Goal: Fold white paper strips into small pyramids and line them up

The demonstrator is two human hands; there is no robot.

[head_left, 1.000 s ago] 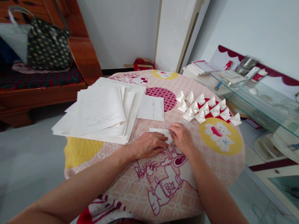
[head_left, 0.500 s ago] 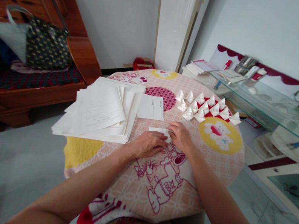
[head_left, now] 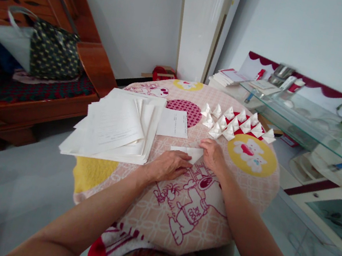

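A small folded white paper piece (head_left: 190,153) lies on the round table's patterned cloth (head_left: 195,219). My left hand (head_left: 169,166) rests palm down on its near left part, fingers pressed on it. My right hand (head_left: 214,154) presses the paper's right end, fingers curled together at its edge. Beyond my hands, a cluster of several finished white folded triangles (head_left: 237,124) sits on the cloth. A thick pile of white sheets (head_left: 115,125) lies at the left, with a single sheet (head_left: 173,123) next to it.
A wooden bench (head_left: 32,96) with a dotted bag (head_left: 54,51) stands to the left. A white tall appliance (head_left: 201,28) is at the back. A glass shelf (head_left: 316,121) with books and cups runs along the right.
My right hand has slid to the right along the small paper, uncovering more of it, now a pointed flap. My left hand has stayed in place.
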